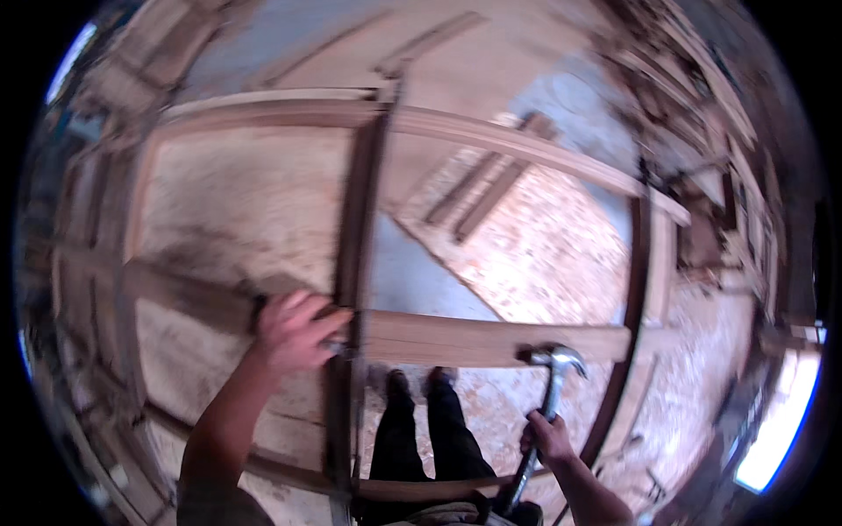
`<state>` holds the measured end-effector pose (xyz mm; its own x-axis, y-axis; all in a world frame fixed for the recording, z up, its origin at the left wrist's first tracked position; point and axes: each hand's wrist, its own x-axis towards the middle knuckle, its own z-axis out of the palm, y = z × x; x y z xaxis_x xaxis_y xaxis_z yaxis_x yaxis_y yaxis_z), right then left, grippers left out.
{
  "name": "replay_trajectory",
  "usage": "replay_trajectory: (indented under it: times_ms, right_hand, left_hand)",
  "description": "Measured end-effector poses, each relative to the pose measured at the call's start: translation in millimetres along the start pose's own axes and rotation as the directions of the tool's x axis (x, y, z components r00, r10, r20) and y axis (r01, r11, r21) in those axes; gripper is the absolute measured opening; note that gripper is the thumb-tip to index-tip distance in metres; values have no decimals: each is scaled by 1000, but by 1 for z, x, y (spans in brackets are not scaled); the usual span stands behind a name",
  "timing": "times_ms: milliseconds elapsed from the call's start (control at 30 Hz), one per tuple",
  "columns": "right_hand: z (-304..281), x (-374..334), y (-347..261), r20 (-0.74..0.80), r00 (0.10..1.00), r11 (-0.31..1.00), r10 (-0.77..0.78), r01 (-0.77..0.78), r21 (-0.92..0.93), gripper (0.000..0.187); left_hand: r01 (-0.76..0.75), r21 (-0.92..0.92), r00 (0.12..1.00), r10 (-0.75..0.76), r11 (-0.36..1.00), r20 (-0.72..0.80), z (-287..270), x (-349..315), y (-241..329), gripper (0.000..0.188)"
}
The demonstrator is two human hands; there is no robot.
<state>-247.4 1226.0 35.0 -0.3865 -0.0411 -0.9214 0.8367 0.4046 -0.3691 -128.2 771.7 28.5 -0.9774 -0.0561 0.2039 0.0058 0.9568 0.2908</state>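
Observation:
A claw hammer [551, 394] is gripped around its shaft by my right hand [547, 437]. Its metal head points away from me, over the middle wooden rail [491, 340] of a large timber frame. My left hand [298, 331] is to the left, where that rail meets a dark upright [355, 237]. Its fingers are bent around something dark at the joint, blurred and partly covered by the hand. A small shiny spot shows by the fingertips, too unclear to name.
The frame's far rail [517, 147] and right dark upright [638, 263] bound the openings. Beyond lie a chipboard sheet [561, 254] with loose wooden strips [493, 197] on it. Timber is piled at the far right [671, 83]. My legs [452, 430] stand inside the frame.

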Motion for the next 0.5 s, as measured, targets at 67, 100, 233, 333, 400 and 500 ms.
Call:
replay_trajectory:
  times_ms: [67, 100, 233, 333, 400, 500]
  right_hand:
    - [0, 1, -3, 22, 1000, 1000, -2, 2, 10, 24]
    - [-2, 3, -4, 43, 999, 1000, 10, -10, 4, 25]
    - [-10, 5, 1, 118, 992, 991, -54, 68, -113, 32]
    - [-9, 5, 6, 102, 991, 990, -90, 100, -99, 36]
    - [-7, 3, -2, 106, 992, 990, -66, 79, -119, 37]
    - [-10, 5, 6, 142, 984, 980, -108, 130, -149, 41]
  left_hand:
    - [-9, 4, 1000, 9, 1000, -2, -1, 0, 1, 45]
    - [6, -1, 1000, -6, 1000, -6, 2, -2, 2, 44]
    - [-3, 35, 1000, 2, 999, 21, 3, 2, 6, 46]
    - [-3, 45, 995, -1, 999, 97, 6, 0, 5, 51]
    - [-10, 27, 995, 7, 1000, 99, 11, -3, 0, 54]
    - [-17, 35, 992, 12, 999, 124, 12, -6, -1, 54]
